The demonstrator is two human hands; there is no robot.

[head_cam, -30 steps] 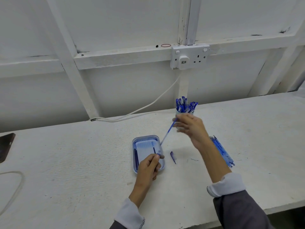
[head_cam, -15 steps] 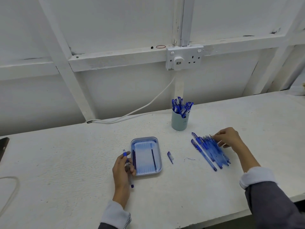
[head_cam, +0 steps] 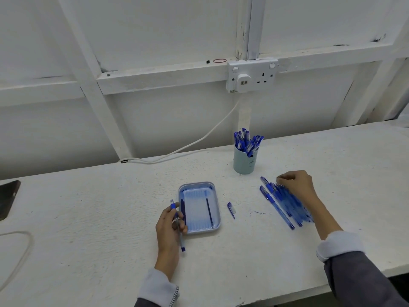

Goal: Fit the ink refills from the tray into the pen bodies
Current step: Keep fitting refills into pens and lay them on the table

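Nearest the person, the left hand (head_cam: pixel 170 224) curls its fingers around what looks like a refill (head_cam: pixel 182 242), a thin grey stick with blue at both ends, held lengthwise just off the tray's 9 o'clock edge. Such a piece is likely very light, smooth and bendy. It is best pinched close to the end going in, so it neither bows nor rolls out of the fingers. The tray (head_cam: pixel 200 229), a shallow pale-blue dish on the white table (head_cam: pixel 88 218), holds two dark spare refills. One (head_cam: pixel 182 212) lies along its 9 o'clock wall and the other (head_cam: pixel 209 212) nearer the 3 o'clock wall, well apart. At 3 o'clock from the tray a lone blue cap (head_cam: pixel 231 208) lies on the table, and further the same way a pile of pens (head_cam: pixel 285 204) is fanned out. The right hand (head_cam: pixel 296 185) rests curled fingers on the far end of that pile; whether it pinches one pen cannot be told. These look like stiff, light plastic that would slide over each other, so one is best taken by the barrel. Farthest, at the tray's 1 o'clock, a cup (head_cam: pixel 244 166) stands upright, packed with capped pens (head_cam: pixel 246 142).
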